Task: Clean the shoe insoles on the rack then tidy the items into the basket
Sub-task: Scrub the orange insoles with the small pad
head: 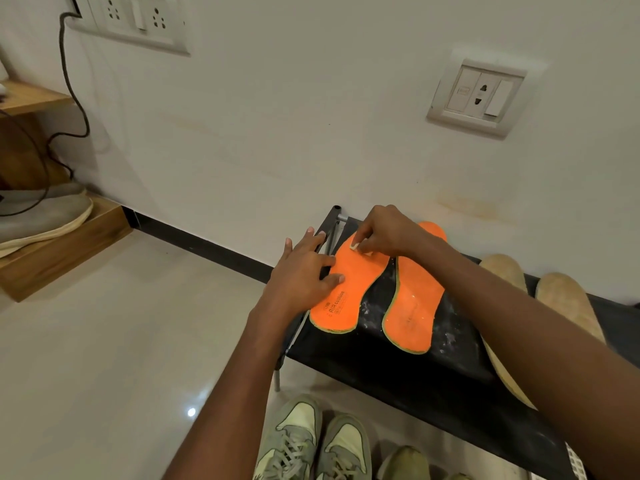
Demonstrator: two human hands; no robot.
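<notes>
At the rack's left end, her left hand presses flat-fingered on the thin, floppy orange insole while the right hand pinches a small white scrap

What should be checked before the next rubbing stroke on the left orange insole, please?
1. Left hand steadying the left orange insole: ok, fingers flat on it.
2. Right hand pinching a small white piece: ok.
3. White piece touching the insole: ok, near the toe.
4. Insole lies flat on the black rack: ok.
5. Right orange insole clear of the stroke: ok, lying alongside.
6. Basket ready: cannot tell, not in view.
</notes>
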